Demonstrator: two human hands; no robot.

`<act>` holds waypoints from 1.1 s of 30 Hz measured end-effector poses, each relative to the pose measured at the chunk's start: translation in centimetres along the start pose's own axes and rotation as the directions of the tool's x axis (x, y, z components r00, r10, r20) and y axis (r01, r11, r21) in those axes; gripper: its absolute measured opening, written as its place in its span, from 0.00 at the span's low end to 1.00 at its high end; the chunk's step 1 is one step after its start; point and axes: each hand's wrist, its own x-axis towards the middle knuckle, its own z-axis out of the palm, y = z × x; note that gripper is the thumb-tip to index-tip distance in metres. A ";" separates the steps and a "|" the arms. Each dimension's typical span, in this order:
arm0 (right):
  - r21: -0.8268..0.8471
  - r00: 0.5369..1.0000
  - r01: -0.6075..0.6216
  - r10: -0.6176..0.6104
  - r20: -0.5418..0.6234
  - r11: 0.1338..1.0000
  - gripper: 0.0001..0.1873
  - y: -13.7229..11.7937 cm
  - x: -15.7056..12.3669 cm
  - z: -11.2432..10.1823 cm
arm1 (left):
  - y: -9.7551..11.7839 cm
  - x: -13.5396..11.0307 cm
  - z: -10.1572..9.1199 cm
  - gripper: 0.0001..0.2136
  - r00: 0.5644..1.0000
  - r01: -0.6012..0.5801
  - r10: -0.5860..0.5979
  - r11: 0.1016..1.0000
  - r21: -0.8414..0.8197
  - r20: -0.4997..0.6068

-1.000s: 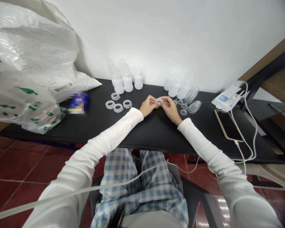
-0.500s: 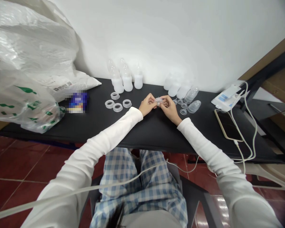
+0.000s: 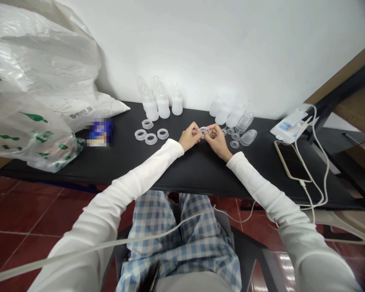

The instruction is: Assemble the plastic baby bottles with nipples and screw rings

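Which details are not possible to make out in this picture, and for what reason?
In the head view:
Held ring: its sides, covered by the left hand and right hand.
Right-side white bottles: tops blur into the wall.
Blue packet: print, pixelated.
Large white bag: contents, hidden by its film; left edge cuts it off.

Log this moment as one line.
left hand: gripping translucent ring | right hand: gripping same ring | four loose rings: on table, left of hands | phone: on table, right

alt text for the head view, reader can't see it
A person's left hand and right hand hold a ring at a black table. Four loose rings lie to the left, with bottles standing behind and a phone at right.
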 end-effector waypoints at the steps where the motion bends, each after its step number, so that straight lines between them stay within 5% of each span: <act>1: 0.011 1.000 -0.003 0.003 -0.003 1.000 0.21 0.1 0.0 0.0 | -0.2 0.1 0.0 0.12 1.000 -0.001 0.001 1.000 -0.018 0.012; 12: 0.059 0.997 -0.054 0.051 0.061 0.997 0.26 0.5 0.3 -0.2 | -0.7 1.0 0.0 0.11 0.996 0.061 -0.047 0.975 -0.215 0.070; 23: 0.085 0.996 -0.067 0.062 0.067 0.994 0.27 0.7 0.5 -0.5 | -1.1 0.8 -0.1 0.11 0.998 -0.054 0.049 0.993 -0.107 -0.049; 33: 0.102 0.997 -0.035 0.028 0.066 0.994 0.28 0.4 0.1 0.2 | -0.8 0.4 0.1 0.11 0.999 -0.021 0.018 0.996 -0.081 -0.039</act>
